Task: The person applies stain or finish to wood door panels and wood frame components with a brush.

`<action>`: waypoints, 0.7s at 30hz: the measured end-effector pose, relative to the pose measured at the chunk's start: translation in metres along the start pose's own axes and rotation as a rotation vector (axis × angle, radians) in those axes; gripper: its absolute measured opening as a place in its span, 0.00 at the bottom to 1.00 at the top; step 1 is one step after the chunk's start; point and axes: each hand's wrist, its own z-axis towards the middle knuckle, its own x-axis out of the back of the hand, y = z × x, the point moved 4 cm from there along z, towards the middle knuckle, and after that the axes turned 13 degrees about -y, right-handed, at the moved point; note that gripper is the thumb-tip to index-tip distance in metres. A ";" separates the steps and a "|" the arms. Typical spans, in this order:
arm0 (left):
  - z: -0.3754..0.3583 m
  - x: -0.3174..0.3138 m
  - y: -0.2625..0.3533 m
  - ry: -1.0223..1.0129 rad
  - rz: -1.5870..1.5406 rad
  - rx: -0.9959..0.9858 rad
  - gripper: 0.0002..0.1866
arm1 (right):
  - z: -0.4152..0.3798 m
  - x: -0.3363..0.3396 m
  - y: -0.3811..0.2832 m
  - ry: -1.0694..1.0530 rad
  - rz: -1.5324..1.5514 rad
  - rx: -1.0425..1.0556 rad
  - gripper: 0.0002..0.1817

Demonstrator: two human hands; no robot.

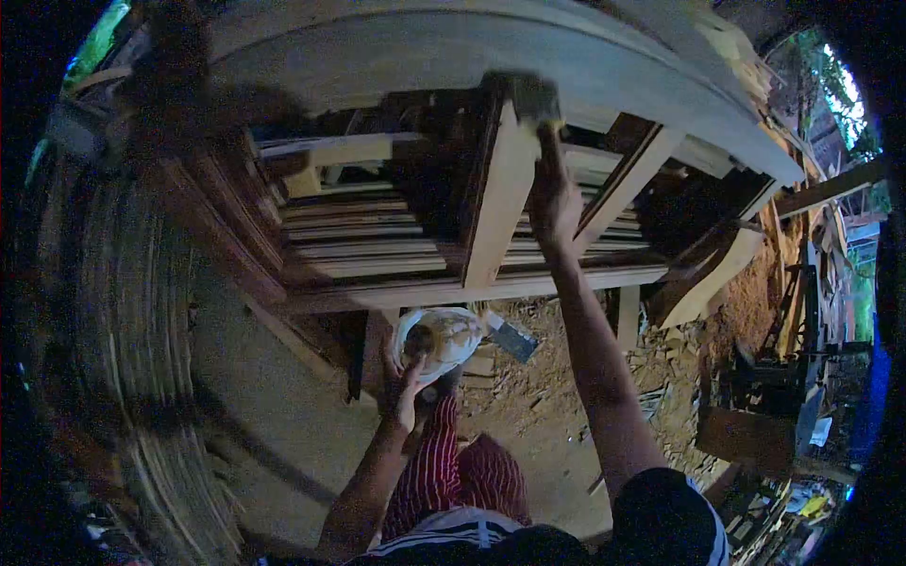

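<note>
While scraps point(661, 354) litter workshop floor point(283, 396), right hand point(555, 203) grips brush point(535, 99) at wooden frame point(507, 193); left hand point(404, 379) holds bowl point(455, 357) below.

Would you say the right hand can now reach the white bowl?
Probably yes: the left hand holds the bowl open side up, and the right arm passes in front of the frame's lower rail.

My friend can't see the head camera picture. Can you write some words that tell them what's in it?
A person's right hand holds a blurred tool, probably a wide brush, up at a large wooden frame, while the left hand holds a whitish bowl. Red striped trousers show below, and wood scraps litter the ground.
</note>
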 end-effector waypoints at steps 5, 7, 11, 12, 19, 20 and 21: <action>-0.007 0.003 -0.009 0.189 -0.219 0.191 0.35 | -0.010 -0.063 0.027 0.171 -0.121 0.118 0.25; -0.009 0.003 -0.013 0.245 -0.194 0.233 0.34 | -0.046 -0.093 0.053 -0.027 -0.067 -0.083 0.26; -0.010 0.008 -0.034 0.243 -0.219 0.288 0.38 | -0.218 -0.238 0.237 -0.048 -0.351 0.091 0.27; -0.011 0.001 -0.027 0.243 -0.252 0.276 0.37 | -0.252 -0.246 0.248 -0.077 -0.113 -0.027 0.27; -0.035 0.027 -0.065 0.261 -0.261 0.288 0.37 | -0.305 -0.291 0.284 -0.866 -0.162 -0.547 0.24; -0.044 0.035 -0.076 0.305 -0.280 0.303 0.34 | -0.304 -0.305 0.306 -0.815 -0.145 -0.502 0.23; -0.052 0.044 -0.085 0.346 -0.302 0.314 0.30 | -0.299 -0.311 0.317 -0.761 -0.130 -0.455 0.23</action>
